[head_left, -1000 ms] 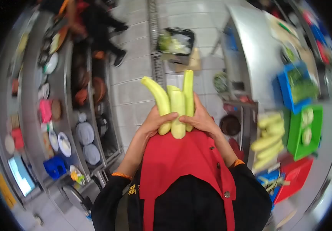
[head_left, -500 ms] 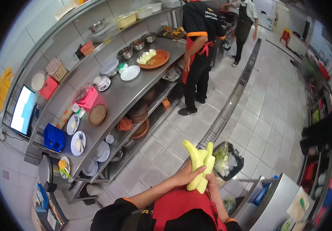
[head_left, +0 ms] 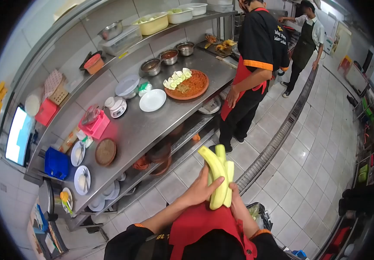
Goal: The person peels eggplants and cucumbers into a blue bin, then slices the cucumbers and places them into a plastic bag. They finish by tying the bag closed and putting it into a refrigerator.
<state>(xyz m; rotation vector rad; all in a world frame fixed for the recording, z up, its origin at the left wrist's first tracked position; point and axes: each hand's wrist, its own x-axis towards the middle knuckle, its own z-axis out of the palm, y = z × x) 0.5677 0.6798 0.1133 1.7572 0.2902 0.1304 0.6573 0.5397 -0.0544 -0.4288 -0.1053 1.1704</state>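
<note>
A bundle of several long, pale green peeled cucumbers (head_left: pixel 217 184) is held upright in front of my red apron. My left hand (head_left: pixel 200 190) wraps around the bundle from the left, its thumb lying across the front one, which curves at the top. From the right, my right hand (head_left: pixel 236 200) grips the lower part; most of its fingers are hidden behind the cucumbers. Ahead on the steel counter (head_left: pixel 152 123) sits a round clay dish (head_left: pixel 195 89) of red-orange sauce with cut pale pieces at its edge, beside a white plate (head_left: pixel 152 100).
A person in a red apron (head_left: pixel 256 73) stands at the counter ahead, another person (head_left: pixel 304 43) farther back. A floor drain grate (head_left: pixel 278 134) runs along the tiles. A bin with a bag (head_left: pixel 258 214) is at my right. Bowls, a scale (head_left: pixel 116 107) and plates line the counter.
The view has moved nearer to the counter and the person at it, and the bin has dropped lower in view. Both hands still hold the cucumbers.
</note>
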